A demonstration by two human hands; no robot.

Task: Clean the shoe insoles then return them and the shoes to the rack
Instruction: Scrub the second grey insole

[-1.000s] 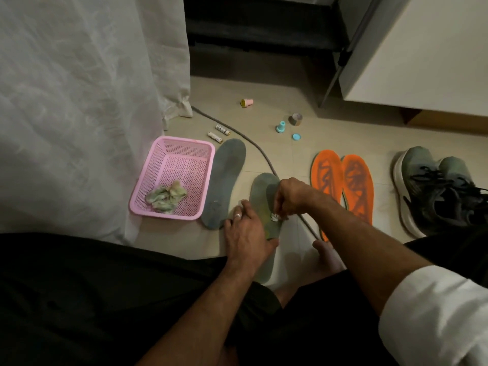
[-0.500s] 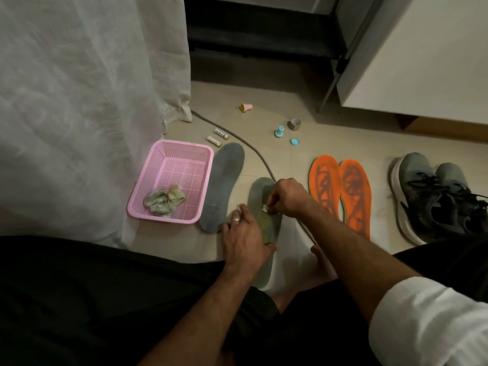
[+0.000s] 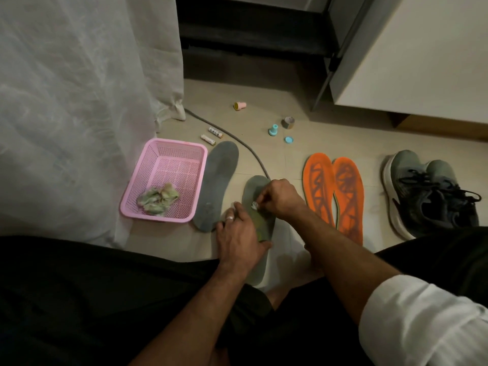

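Note:
A grey insole [image 3: 254, 191] lies on the tiled floor in front of me. My left hand [image 3: 239, 240] presses down on its middle, fingers spread, a ring on one finger. My right hand [image 3: 280, 198] pinches a small white wad of tissue [image 3: 254, 205] against the insole's upper half. A second grey insole [image 3: 217, 180] lies just to the left. Two orange insoles [image 3: 334, 192] lie side by side to the right. A pair of grey sneakers [image 3: 425, 194] with black laces stands at the far right.
A pink plastic basket [image 3: 148, 165] holding a crumpled used cloth [image 3: 157, 198] sits left, beside a white curtain [image 3: 79, 101]. A grey cable [image 3: 248, 151] runs across the floor. Two batteries [image 3: 211, 136], small caps and a tape roll [image 3: 289, 122] lie beyond. A white cabinet [image 3: 422, 48] stands back right.
My right hand has slid the tissue wad up along the insole, away from me. My left hand keeps pressing the same insole.

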